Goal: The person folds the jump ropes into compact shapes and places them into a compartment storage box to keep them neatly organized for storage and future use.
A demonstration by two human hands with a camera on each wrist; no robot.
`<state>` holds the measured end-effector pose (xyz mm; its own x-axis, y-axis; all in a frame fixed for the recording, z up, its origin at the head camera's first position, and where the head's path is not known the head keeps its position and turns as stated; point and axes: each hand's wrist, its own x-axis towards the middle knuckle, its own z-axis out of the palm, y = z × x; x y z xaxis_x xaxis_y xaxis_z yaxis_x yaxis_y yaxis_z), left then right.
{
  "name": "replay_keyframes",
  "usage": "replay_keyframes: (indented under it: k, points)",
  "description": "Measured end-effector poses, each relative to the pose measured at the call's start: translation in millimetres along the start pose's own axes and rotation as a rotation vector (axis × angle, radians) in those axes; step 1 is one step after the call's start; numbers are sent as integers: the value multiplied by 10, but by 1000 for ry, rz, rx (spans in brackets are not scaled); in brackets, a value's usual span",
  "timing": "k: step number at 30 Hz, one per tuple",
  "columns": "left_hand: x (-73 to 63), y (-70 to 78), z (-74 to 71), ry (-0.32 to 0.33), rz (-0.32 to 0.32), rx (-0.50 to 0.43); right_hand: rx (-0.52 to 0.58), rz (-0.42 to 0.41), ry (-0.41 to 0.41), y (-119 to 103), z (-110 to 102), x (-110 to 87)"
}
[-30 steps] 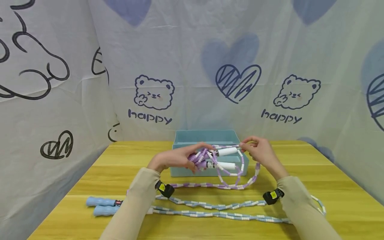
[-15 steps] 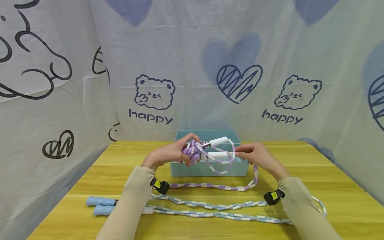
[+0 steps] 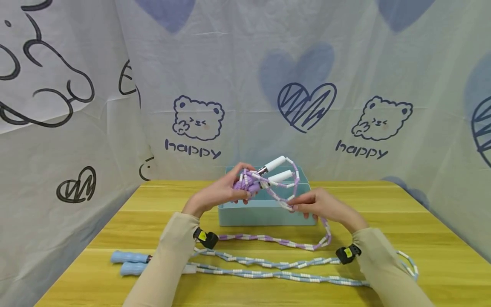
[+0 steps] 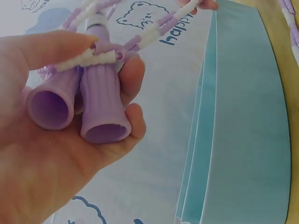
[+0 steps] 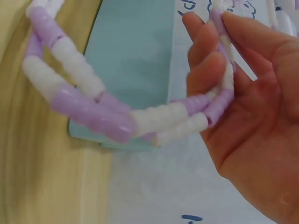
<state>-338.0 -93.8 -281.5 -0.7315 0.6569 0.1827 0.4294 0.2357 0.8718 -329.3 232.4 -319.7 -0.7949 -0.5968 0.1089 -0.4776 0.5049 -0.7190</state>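
My left hand point(image 3: 216, 195) grips both handles of a purple-and-white beaded jump rope point(image 3: 281, 177), side by side above the box. In the left wrist view, the hollow ends of the purple handles point(image 4: 105, 105) face the camera, and beaded cord point(image 4: 100, 58) crosses over them beneath my thumb. White handle tips point up and to the right. My right hand point(image 3: 326, 206) pinches the doubled cord to the right of the handles. From there the beaded cord point(image 5: 93, 114) hangs in a curve, and its lower length lies along the table.
A light-blue open box point(image 3: 264, 216) stands at the back of the wooden table point(image 3: 364, 238), just beneath both hands. Nearer me lies a blue-and-white beaded jump rope point(image 3: 276, 274), its blue handles point(image 3: 130, 257) at the left. A patterned cloth point(image 3: 245, 85) hangs behind.
My left hand has lifted the handles and tilted their white tips upward. My right hand has moved left and down, drawing the cord closer to the handles.
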Motion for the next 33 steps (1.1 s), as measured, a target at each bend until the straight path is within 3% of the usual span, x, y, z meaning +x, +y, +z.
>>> replay_keyframes:
  k: [10, 20, 29, 33]
  points:
    - [49, -49, 45, 73, 27, 76, -75, -14, -204, -259, 111, 0]
    - [91, -83, 130, 99, -10, 186, -48, -70, -272, -412, 211, 6]
    - [114, -62, 173, 119, 39, 183, -24, -97, -288, -508, 242, 7]
    - [117, -48, 187, 140, 40, 258, -33, -94, -292, -533, 268, 4]
